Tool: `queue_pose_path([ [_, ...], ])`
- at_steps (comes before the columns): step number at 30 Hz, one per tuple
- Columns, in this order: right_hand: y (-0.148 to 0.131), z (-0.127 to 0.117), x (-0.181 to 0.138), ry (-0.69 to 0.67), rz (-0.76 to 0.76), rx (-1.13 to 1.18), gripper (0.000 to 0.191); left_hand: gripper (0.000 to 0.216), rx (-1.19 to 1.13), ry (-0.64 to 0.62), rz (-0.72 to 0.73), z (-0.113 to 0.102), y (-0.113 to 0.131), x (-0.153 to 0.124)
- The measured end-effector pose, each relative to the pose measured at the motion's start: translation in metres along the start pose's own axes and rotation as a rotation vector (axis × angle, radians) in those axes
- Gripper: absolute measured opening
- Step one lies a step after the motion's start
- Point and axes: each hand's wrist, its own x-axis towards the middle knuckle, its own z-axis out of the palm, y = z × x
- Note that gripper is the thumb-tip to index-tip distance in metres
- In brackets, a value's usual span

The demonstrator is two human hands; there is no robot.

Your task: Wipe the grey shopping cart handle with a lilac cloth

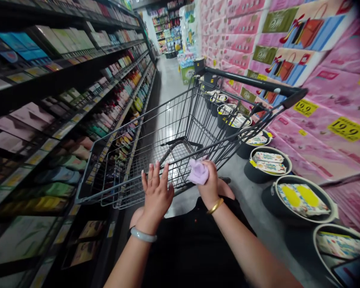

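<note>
A dark wire shopping cart (156,116) stands sideways in front of me, its handle up at the right. No goods show inside its basket. My right hand (211,184) is closed around a crumpled light purple cloth (198,171), which is against or just in front of the cart's near top rail. To the left, my left hand (157,188) has its fingers stretched out and apart, with the fingertips at the near side of the basket. Nothing is in that hand. Whether its fingers touch the wire I cannot tell.
Shelves of boxed and packaged goods (48,176) line the left side. Along the right stand several black buckets holding packs of wipes (303,198), before stacked pink packages (327,100) with yellow price tags. A grey shiny floor (169,80) runs down the aisle.
</note>
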Motion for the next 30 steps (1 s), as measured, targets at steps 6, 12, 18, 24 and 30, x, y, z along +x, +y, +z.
queue_pose_path([
  [6, 0.004, 0.019, -0.015, -0.188, -0.120, -0.063, 0.025, 0.085, -0.009, -0.010, -0.048, -0.002, -0.012, -0.015],
  [12, -0.025, 0.044, -0.024, -0.241, -0.173, 0.010, 0.029, 0.091, -0.094, -0.099, -0.022, 0.005, -0.018, -0.032],
  [18, -0.011, 0.066, -0.034, -0.387, -0.290, -0.097, 0.014, 0.087, -0.095, -0.096, -0.074, 0.015, -0.037, -0.050],
  [24, -0.025, 0.076, -0.031, -0.393, -0.290, -0.043, 0.016, 0.073, -0.082, -0.058, -0.133, 0.006, -0.059, -0.053],
  [30, -0.021, 0.088, -0.038, -0.543, -0.388, -0.103, 0.013, 0.065, -0.055, -0.048, -0.270, 0.003, -0.066, -0.056],
])
